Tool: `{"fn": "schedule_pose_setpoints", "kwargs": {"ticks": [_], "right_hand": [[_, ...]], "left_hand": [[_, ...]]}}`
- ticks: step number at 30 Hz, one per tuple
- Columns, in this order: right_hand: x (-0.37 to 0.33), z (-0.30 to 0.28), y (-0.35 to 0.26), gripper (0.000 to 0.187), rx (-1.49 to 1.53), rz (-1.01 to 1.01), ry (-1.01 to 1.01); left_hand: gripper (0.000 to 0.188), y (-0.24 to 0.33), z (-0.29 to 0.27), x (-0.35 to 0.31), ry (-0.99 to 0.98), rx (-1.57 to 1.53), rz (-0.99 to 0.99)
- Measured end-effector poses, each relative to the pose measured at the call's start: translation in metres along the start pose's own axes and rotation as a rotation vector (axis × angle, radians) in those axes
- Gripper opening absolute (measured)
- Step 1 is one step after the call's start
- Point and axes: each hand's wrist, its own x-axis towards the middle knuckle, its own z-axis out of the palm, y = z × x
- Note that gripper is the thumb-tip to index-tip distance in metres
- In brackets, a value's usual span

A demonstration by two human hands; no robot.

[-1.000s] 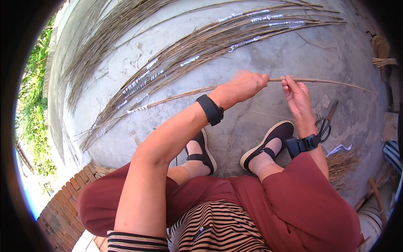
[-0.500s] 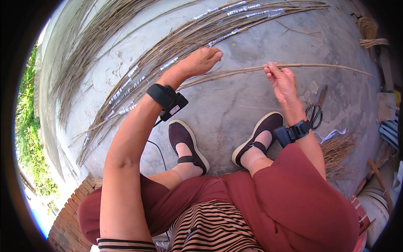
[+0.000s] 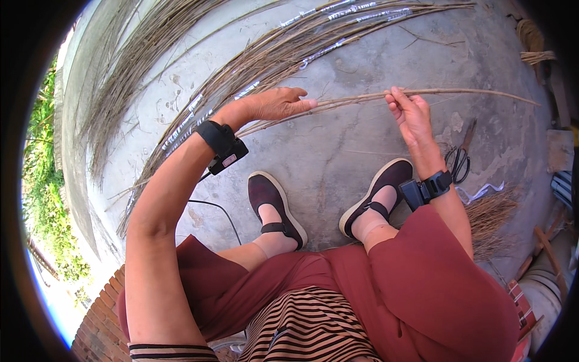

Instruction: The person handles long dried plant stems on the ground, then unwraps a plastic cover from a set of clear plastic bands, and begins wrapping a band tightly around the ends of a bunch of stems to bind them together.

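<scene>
A slim bunch of long brown twigs [image 3: 356, 98] stretches across in front of me, its bare ends pointing right. My right hand [image 3: 411, 113] pinches the bunch between thumb and fingertips toward its right part. Over its left part lies my left hand [image 3: 276, 104], with the fingers stretched out and the thumb tip against the twigs; part of the bunch is hidden under this hand and wrist. Just beyond, several long twig bundles [image 3: 283, 57] bound with white printed strips rest on the concrete floor.
Loose twigs [image 3: 145, 45] are spread at the far left. Scissors [image 3: 463, 154] lie right of my right wrist, near a white strip [image 3: 479, 192] and a brush of fine twigs [image 3: 491, 220]. A tied straw bundle [image 3: 531, 42] stands far right. My shoes [image 3: 274, 205] are below the twigs.
My left hand has gone from curled to stretched fingers and come down slightly left onto the twigs. The right hand keeps its pinch, shifted a little right in view.
</scene>
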Motion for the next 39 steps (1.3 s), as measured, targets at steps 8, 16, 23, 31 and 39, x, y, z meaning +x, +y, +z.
{"fn": "schedule_pose_setpoints", "kwargs": {"ticks": [8,16,23,31,39], "right_hand": [[-0.001,0.006,0.000,0.012,-0.009,0.009,0.028],[-0.007,-0.003,-0.008,0.012,-0.005,-0.008,-0.038],[-0.010,-0.009,-0.004,0.014,0.109,-0.037,-0.155],[-0.015,0.001,-0.001,0.012,-0.034,-0.016,-0.132],[-0.021,0.001,-0.015,0.014,-0.067,-0.018,-0.152]], "left_hand": [[0.029,0.019,0.078,0.004,0.523,0.381,0.207],[0.012,0.025,0.080,0.018,0.614,0.330,0.350],[0.012,0.027,0.071,0.012,0.552,0.248,0.387],[0.014,0.049,0.078,0.025,0.578,0.254,0.312],[0.015,0.061,0.074,0.037,0.592,0.083,0.329]]}}
